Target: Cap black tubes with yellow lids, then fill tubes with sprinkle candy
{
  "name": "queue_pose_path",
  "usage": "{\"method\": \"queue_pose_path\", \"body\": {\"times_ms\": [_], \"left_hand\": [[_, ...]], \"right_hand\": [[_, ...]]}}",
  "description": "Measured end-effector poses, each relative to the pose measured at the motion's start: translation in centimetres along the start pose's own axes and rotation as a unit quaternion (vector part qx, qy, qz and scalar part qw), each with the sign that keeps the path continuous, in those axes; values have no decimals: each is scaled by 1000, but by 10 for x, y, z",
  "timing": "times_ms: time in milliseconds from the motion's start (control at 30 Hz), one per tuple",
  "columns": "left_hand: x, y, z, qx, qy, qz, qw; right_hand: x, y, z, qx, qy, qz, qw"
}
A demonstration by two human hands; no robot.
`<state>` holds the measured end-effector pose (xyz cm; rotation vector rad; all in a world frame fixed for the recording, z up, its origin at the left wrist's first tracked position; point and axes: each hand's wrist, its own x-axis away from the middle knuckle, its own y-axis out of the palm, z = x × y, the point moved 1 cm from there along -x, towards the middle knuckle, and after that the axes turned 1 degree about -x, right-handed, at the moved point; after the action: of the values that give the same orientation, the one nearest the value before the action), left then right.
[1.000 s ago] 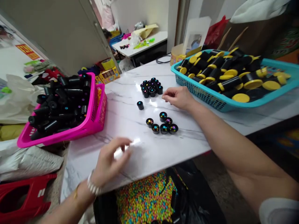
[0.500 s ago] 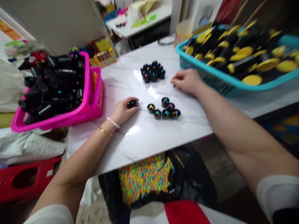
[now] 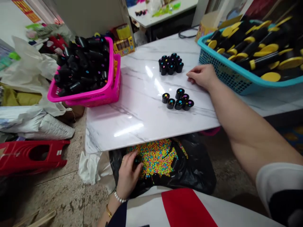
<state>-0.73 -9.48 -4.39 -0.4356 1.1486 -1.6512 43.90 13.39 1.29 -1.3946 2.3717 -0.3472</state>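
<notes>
My left hand (image 3: 129, 170) is down at the left side of a black plastic bag (image 3: 203, 176) of small coloured beads (image 3: 156, 157), below the table edge. Its thumb and fingers are closed round a small black cup (image 3: 136, 161), mostly hidden by them. My right hand (image 3: 201, 75) rests on the white table, fingers curled together, with nothing visible in them. In front of it stands a loose group of small black cups (image 3: 179, 104) with coloured beads inside. Farther back, several more black cups (image 3: 170, 67) are packed close together.
A pink basket (image 3: 94, 97) heaped with black tubes stands on the table's left. At the right, a turquoise basket (image 3: 227, 71) holds black pieces with yellow discs. A red plastic stool (image 3: 54, 157) lies on the floor at left. The marbled table (image 3: 137, 116) has its front edge above the bag.
My left hand has moved from the tabletop down to the beads, carrying the small black cup. My right hand stays by the cups. The view has shifted.
</notes>
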Motion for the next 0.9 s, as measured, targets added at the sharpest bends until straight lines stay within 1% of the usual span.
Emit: {"method": "queue_pose_path", "body": {"times_ms": [67, 133, 167, 200, 267, 333, 367, 400, 433, 467, 500, 533, 567, 633, 700, 767, 900], "left_hand": [[3, -1, 2, -7, 3, -2, 1000], [1, -14, 6, 3, 13, -2, 1000], [-3, -22, 8, 12, 25, 1, 1000], [-10, -31, 9, 20, 37, 6, 999], [-34, -44, 9, 21, 59, 21, 998], [-71, -47, 8, -6, 83, 32, 996], [-93, -44, 8, -31, 101, 27, 994], [-115, -39, 9, -58, 124, 14, 990], [-138, -31, 11, -88, 142, -5, 986], [-160, -21, 15, -117, 149, -28, 981], [-180, -11, 19, -142, 152, -48, 977], [-198, 0, 26, -161, 157, -69, 972], [-213, 10, 33, -176, 162, -86, 967], [-236, 27, 48, -190, 172, -112, 960], [-250, 40, 60, -194, 179, -123, 957], [-258, 49, 68, -194, 182, -119, 956], [-265, 57, 74, -195, 180, -98, 959]], "right_hand": [[3, -2, -3, -48, 22, 23, 998], [12, -7, -8, -86, 34, 27, 995], [19, -12, -10, -132, 51, 10, 990], [27, -17, -11, -151, 53, -6, 987], [48, -31, -12, -167, 35, -38, 985], [74, -45, -11, -148, -9, -92, 985], [88, -50, -10, -105, -34, -116, 987], [101, -53, -9, -34, -55, -141, 988], [113, -55, -8, 61, -71, -159, 983], [124, -54, -6, 164, -84, -167, 969], [133, -51, -6, 256, -95, -178, 945], [140, -47, -6, 329, -103, -188, 920], [145, -42, -7, 380, -111, -198, 897], [147, -32, -12, 428, -126, -223, 867], [143, -23, -17, 437, -137, -246, 854], [135, -17, -19, 432, -152, -258, 851], [124, -10, -16, 431, -171, -239, 853]]}}
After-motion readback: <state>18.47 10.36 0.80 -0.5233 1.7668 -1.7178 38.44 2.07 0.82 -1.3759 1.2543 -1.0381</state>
